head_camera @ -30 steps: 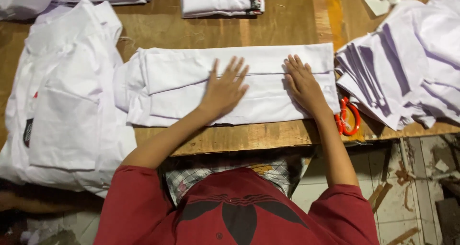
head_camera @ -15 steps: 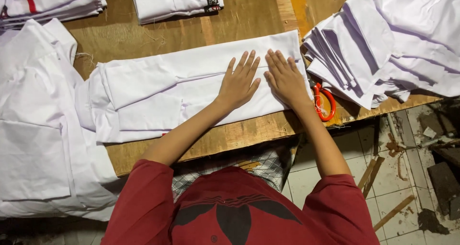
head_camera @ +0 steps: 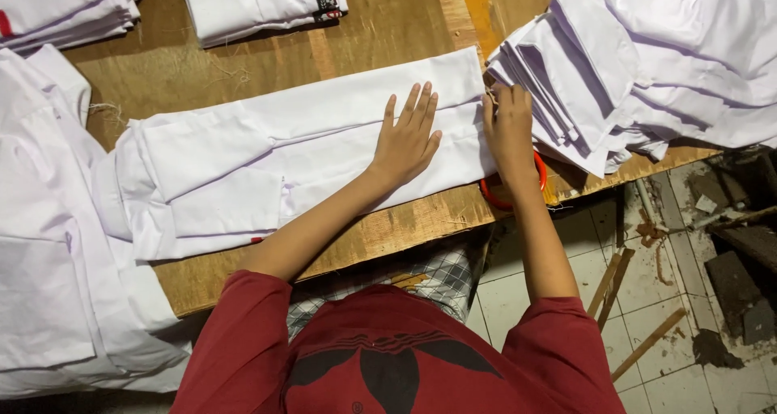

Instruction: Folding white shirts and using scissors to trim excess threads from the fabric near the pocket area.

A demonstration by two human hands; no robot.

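A long folded white shirt (head_camera: 243, 167) lies across the wooden table (head_camera: 380, 25). My left hand (head_camera: 409, 135) presses flat on its right half, fingers spread, holding nothing. My right hand (head_camera: 510, 131) rests palm down on the shirt's right end, its fingertips touching the edge of a fanned stack of white garments (head_camera: 631, 66). Orange scissor handles (head_camera: 538, 183) show partly under my right wrist at the table's front edge.
More white shirts lie spread at the left (head_camera: 48, 244). Folded white piles sit at the back left (head_camera: 65, 9) and back centre (head_camera: 259, 5). Beyond the table's right edge is a tiled floor (head_camera: 664, 301) with wood scraps and debris.
My right hand has slid right, from beside the left hand to the shirt's end near the stack. The left hand stays flat on the shirt. The view has shifted slightly.
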